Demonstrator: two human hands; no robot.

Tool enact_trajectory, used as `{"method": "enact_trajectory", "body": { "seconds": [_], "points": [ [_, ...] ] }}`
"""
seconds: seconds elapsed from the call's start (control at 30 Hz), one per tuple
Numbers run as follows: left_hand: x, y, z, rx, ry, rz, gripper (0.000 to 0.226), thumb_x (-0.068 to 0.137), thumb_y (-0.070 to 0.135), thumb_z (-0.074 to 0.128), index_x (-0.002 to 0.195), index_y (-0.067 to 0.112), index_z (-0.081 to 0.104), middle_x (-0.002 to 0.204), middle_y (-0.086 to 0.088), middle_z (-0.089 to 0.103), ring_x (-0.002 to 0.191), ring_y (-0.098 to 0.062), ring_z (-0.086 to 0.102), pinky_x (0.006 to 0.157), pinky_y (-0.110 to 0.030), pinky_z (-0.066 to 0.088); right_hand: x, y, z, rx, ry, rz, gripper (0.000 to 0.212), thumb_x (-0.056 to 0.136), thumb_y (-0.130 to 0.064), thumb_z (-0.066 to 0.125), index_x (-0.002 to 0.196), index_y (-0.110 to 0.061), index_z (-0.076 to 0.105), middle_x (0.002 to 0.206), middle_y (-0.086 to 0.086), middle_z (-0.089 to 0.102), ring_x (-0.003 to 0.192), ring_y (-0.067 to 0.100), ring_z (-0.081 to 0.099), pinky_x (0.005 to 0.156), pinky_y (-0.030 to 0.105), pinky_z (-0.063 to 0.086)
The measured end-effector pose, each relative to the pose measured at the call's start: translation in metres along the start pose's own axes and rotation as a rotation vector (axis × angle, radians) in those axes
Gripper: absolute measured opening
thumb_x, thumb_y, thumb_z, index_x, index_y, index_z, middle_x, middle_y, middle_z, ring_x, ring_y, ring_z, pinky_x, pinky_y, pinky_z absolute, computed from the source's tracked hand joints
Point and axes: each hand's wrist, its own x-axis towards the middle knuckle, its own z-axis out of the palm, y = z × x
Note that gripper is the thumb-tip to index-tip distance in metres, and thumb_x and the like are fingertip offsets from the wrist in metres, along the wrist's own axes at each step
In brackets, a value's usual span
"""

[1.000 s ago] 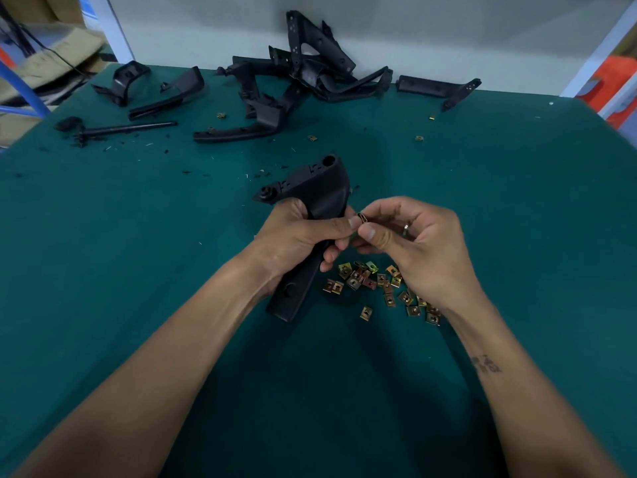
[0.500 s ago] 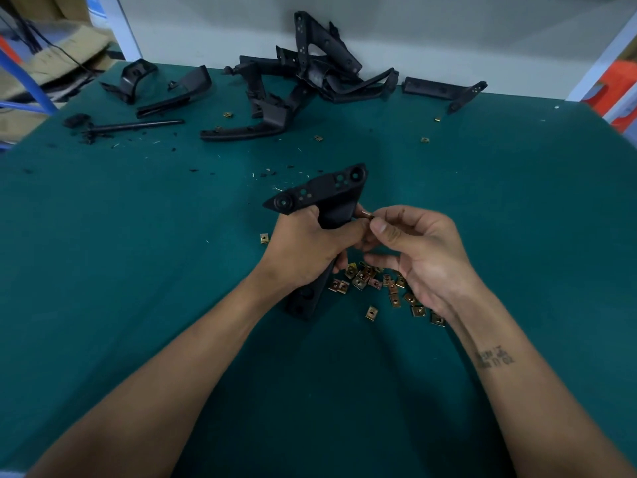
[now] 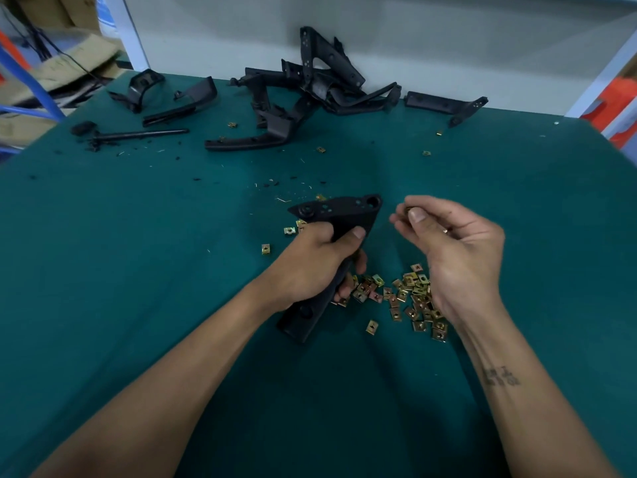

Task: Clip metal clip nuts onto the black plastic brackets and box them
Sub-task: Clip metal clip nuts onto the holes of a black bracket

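Left hand (image 3: 315, 262) gripping black plastic bracket (image 3: 339, 232) at centre frame; right hand (image 3: 455, 246) alongside, pinching clip nut (image 3: 409, 210) above loose clip nut pile (image 3: 403, 294).

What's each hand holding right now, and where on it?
The left hand grips the black bracket round its middle, wide end up. The right hand pinches a small clip nut between thumb and fingertips; which part of it cannot be told.

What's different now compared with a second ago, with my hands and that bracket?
The right hand has drawn away to the right from the black bracket, still pinching a clip nut; a gap now separates them. The left hand keeps gripping the bracket. The loose clip nuts and the bracket pile lie as before.
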Motion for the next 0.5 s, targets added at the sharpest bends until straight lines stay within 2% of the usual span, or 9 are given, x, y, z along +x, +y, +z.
{"method": "enact_trajectory", "body": {
  "seconds": [0.07,0.13,0.17,0.23,0.27,0.33,0.43,0.5],
  "points": [
    [0.0,-0.003,0.004,0.044,-0.069,0.038,0.029,0.111,0.023,0.041,0.087,0.006,0.046,0.071,-0.001,0.061,0.045,-0.021,0.053,0.044,-0.029,0.043,0.002,-0.002,-0.001,-0.008,0.01,-0.018,0.023,0.091,0.006,0.069,0.103,-0.012,0.077,0.083,0.006,0.077,0.084,0.023,0.075,0.081,0.029,0.06],
    [0.0,-0.005,0.007,0.117,-0.075,0.126,0.021,0.111,0.02,0.042,0.095,0.011,0.053,0.073,-0.001,0.065,0.048,-0.022,0.058,0.044,-0.031,0.046,0.003,-0.003,-0.003,-0.028,0.027,-0.037,0.019,0.09,0.003,0.071,0.104,-0.01,0.073,0.081,0.004,0.077,0.083,0.021,0.075,0.078,0.026,0.059],
    [0.0,-0.005,0.008,0.142,-0.068,0.175,0.015,0.11,0.019,0.043,0.106,0.018,0.058,0.077,-0.003,0.069,0.052,-0.025,0.063,0.044,-0.031,0.048,0.003,-0.004,-0.003,-0.03,0.037,-0.053,0.017,0.089,0.003,0.073,0.101,-0.01,0.072,0.081,0.004,0.077,0.083,0.02,0.076,0.077,0.025,0.058],
    [0.001,-0.005,0.006,0.164,-0.031,0.254,0.021,0.108,0.021,0.049,0.126,0.028,0.058,0.088,-0.005,0.075,0.058,-0.028,0.07,0.046,-0.033,0.053,0.004,-0.005,-0.004,-0.026,0.051,-0.088,0.015,0.087,0.003,0.075,0.094,-0.011,0.073,0.08,0.004,0.077,0.083,0.02,0.076,0.076,0.025,0.058],
    [0.002,-0.005,0.005,0.173,-0.003,0.28,0.021,0.107,0.025,0.05,0.126,0.031,0.059,0.091,-0.004,0.076,0.058,-0.027,0.071,0.046,-0.035,0.055,0.003,-0.006,-0.003,-0.02,0.049,-0.1,0.016,0.087,0.002,0.076,0.092,-0.013,0.075,0.08,0.003,0.077,0.081,0.02,0.076,0.076,0.025,0.058],
    [0.003,-0.006,0.001,0.16,0.053,0.294,0.015,0.106,0.031,0.051,0.113,0.031,0.064,0.091,-0.002,0.076,0.054,-0.025,0.068,0.045,-0.036,0.055,0.003,-0.005,-0.002,-0.003,0.034,-0.106,0.019,0.087,0.001,0.077,0.09,-0.017,0.079,0.08,0.004,0.076,0.076,0.021,0.074,0.074,0.027,0.058],
    [0.006,-0.007,-0.006,0.111,0.061,0.257,0.026,0.105,0.039,0.049,0.099,0.018,0.064,0.082,-0.007,0.073,0.048,-0.026,0.064,0.043,-0.031,0.05,0.003,-0.003,-0.001,-0.014,0.023,-0.095,0.019,0.088,0.001,0.076,0.092,-0.017,0.08,0.08,0.004,0.075,0.074,0.021,0.071,0.074,0.027,0.057],
    [0.006,-0.008,-0.01,0.154,0.04,0.25,0.029,0.105,0.041,0.049,0.09,0.022,0.065,0.073,-0.009,0.071,0.045,-0.028,0.064,0.041,-0.031,0.049,0.004,-0.001,-0.002,-0.036,0.035,-0.086,0.02,0.089,0.003,0.074,0.094,-0.016,0.08,0.08,0.001,0.074,0.074,0.017,0.07,0.077,0.025,0.056]
  ]
}}
